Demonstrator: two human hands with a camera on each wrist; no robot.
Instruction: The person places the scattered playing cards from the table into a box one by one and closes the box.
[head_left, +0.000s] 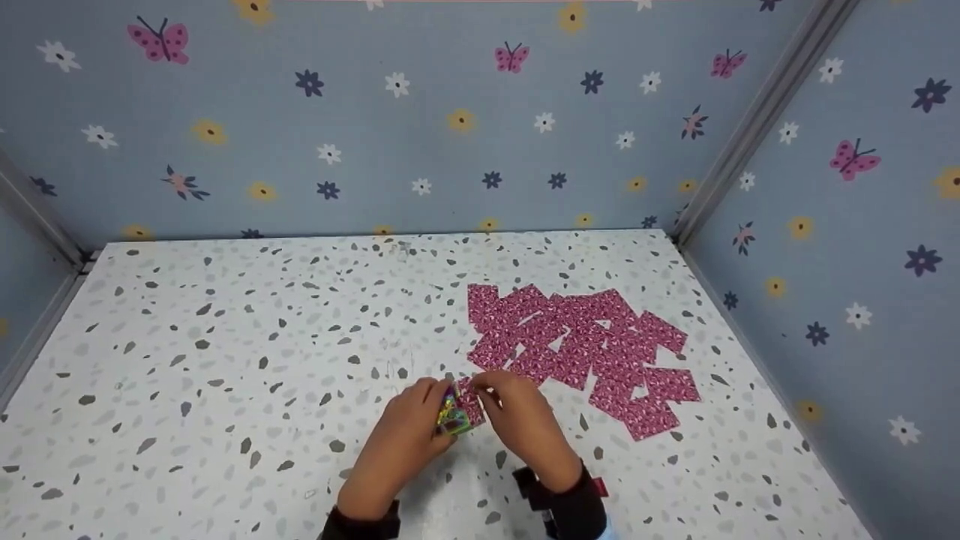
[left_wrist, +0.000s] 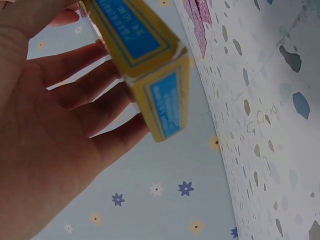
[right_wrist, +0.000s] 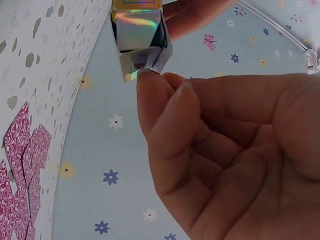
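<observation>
My left hand (head_left: 409,412) grips a small playing-card box (head_left: 452,417) near the front middle of the table. The left wrist view shows the box yellow with blue printed panels (left_wrist: 165,105); its palm side faces the camera, with fingers behind the box. In the right wrist view a shiny rainbow end with a bent flap (right_wrist: 142,57) points down. My right hand (head_left: 521,412) has its fingers curled, a fingertip right at that flap. A pink patterned card (head_left: 471,405) shows between the hands, beside the box in the head view.
Many pink patterned cards (head_left: 577,330) lie face down, spread and overlapping, right of middle on the white speckled table (head_left: 225,337). A flowered blue panel (head_left: 390,150) rises behind the table, and another (head_left: 847,262) stands along the right side.
</observation>
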